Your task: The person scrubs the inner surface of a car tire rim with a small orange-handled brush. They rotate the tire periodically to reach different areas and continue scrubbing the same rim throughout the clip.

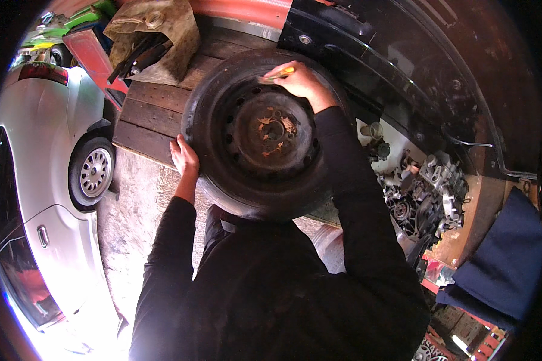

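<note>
A car wheel [271, 129], a black tire on a dark steel rim with rusty patches round its centre, lies flat before me on a wooden bench. My left hand [185, 157] is at the tire's left edge and steadies it, fingers along the sidewall. With my right hand [301, 83] I pinch a slim yellow-handled brush [280, 74]. Its tip points left and meets the far part of the wheel, where the rim joins the tire. The bristles are small and hard to make out.
Planks of the bench [153, 114] show left of the wheel, with a worn bag of tools [156, 45] on top. A silver car [48, 156] stands at the left. Dark car panels [379, 66] lean behind, metal engine parts [427, 186] lie right, near a dark blue cloth [500, 253].
</note>
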`<state>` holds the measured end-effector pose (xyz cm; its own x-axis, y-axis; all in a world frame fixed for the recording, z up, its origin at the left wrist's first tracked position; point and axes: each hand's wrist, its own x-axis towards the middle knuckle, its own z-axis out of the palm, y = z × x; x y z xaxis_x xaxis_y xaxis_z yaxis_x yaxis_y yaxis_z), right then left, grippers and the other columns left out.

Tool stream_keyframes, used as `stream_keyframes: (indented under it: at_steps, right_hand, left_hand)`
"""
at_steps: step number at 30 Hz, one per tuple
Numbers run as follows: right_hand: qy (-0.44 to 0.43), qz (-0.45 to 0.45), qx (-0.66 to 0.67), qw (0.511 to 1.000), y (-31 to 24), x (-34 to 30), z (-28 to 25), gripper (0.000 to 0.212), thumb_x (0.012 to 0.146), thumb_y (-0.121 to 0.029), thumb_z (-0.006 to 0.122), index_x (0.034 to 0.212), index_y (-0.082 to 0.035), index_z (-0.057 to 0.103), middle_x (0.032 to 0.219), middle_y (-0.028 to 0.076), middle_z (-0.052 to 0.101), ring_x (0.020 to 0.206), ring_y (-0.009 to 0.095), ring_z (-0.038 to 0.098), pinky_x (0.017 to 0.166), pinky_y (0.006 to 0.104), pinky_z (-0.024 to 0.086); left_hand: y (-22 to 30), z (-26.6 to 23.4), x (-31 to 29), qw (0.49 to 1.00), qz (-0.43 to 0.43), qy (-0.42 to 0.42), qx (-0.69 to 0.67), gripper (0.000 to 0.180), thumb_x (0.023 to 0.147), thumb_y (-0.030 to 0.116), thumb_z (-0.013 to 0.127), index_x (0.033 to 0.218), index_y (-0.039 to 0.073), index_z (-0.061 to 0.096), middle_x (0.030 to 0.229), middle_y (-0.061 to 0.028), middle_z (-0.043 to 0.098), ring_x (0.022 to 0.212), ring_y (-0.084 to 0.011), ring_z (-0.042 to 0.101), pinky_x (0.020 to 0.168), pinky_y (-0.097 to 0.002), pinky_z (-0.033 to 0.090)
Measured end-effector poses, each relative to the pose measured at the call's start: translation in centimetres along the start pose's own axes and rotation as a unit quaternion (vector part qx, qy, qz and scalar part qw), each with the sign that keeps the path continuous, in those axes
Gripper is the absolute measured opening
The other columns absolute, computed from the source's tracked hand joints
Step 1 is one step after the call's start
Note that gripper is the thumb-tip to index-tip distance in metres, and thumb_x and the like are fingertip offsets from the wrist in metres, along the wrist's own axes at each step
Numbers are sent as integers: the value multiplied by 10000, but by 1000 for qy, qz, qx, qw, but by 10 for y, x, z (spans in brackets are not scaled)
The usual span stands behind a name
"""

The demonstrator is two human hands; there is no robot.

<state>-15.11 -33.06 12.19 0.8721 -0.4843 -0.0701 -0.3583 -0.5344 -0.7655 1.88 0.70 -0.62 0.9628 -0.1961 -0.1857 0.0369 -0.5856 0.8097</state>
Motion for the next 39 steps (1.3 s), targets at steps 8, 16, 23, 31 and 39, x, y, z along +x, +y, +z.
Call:
stream_keyframes:
  at_steps: [8,16,23,31,39]
  right_hand:
    - [-5,97,-152,984,6,-7,-28,265,865,-94,731,1108,-186,786,1088,80,768,1008,241,729,920,356,548]
    - [18,111,-136,984,28,-52,-36,258,865,-102,734,1112,-159,782,1140,98,755,1062,265,719,954,359,543]
    - [109,90,-170,975,40,-81,-33,243,868,-168,741,1094,-246,787,1105,140,742,1024,337,711,919,407,559]
    - [120,134,-192,965,11,-113,-29,221,878,-192,732,1092,-187,786,1035,129,754,998,363,705,917,413,554]
    - [73,198,-153,965,11,-140,-27,198,886,-206,704,1060,-195,797,1088,123,753,1048,333,699,953,411,546]
  left_hand:
    - [-16,2,6,1000,5,26,-12,585,1038,503,416,1186,-35,593,1223,-324,609,1173,-486,553,1006,-514,409]
    - [4,-1,-1,1000,-9,1,-22,576,1035,496,421,1171,-36,595,1207,-317,614,1160,-485,551,991,-513,406]
    - [3,4,1,1000,-3,7,-26,601,1031,512,417,1175,-43,597,1211,-330,614,1146,-500,560,991,-518,417]
    - [0,0,2,1000,-1,4,-17,615,1031,521,419,1216,-38,595,1247,-327,605,1171,-497,555,1002,-514,420]
    - [1,-2,2,1000,-17,-4,-13,616,1030,530,427,1217,-32,595,1252,-317,609,1182,-483,559,1012,-508,419]
